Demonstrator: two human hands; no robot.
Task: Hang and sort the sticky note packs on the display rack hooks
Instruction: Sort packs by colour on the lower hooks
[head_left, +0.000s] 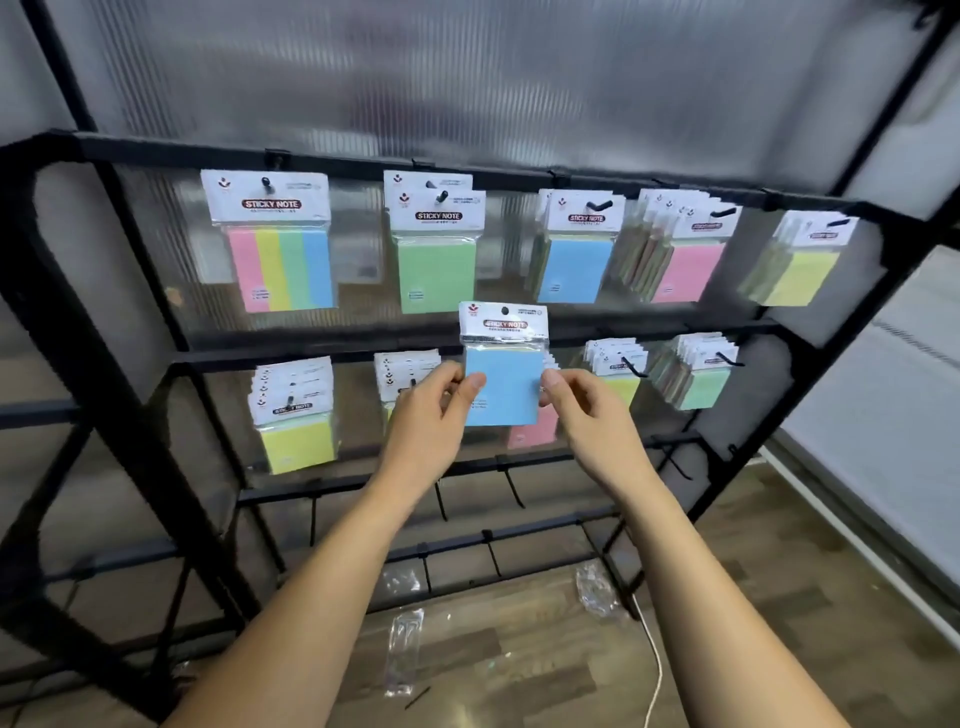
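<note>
1. Pack in hand (503, 371): one blue sticky-note pad in a clear sleeve with a white header card printed "STICKY NOTE" and a dark hang hole at its top centre. Held upright in front of the rack's second rail, not on any hook.
2. Left hand (431, 410): thumb and fingers pinch the pack's left edge.
3. Right hand (584, 410): thumb and fingers pinch the pack's right edge.
4. Display rack (130, 395): black metal frame with horizontal rails against a translucent ribbed panel.
5. Top rail, five loaded hooks, left to right: striped pack (280, 244) of pink, yellow, green and blue, one visible; green packs (436, 260), two header cards visible; blue packs (576, 254), several; pink-fronted bundle (680, 260), several, not countable; yellow-fronted bundle (800, 260), several, blurred.
6. Second rail, five groups: yellow-green stack (296, 415), about four cards showing; stack behind the left hand (408, 371), colour hidden; pink pack (532, 434) behind the held pack, mostly covered; yellow-fronted stack (618, 369); green-fronted stack (698, 379).
7. Lower rails: several bare black hooks (511, 488).
8. Floor (519, 649): wood-look planks with three empty clear wrappers (405, 649) and one white cable (655, 670).
</note>
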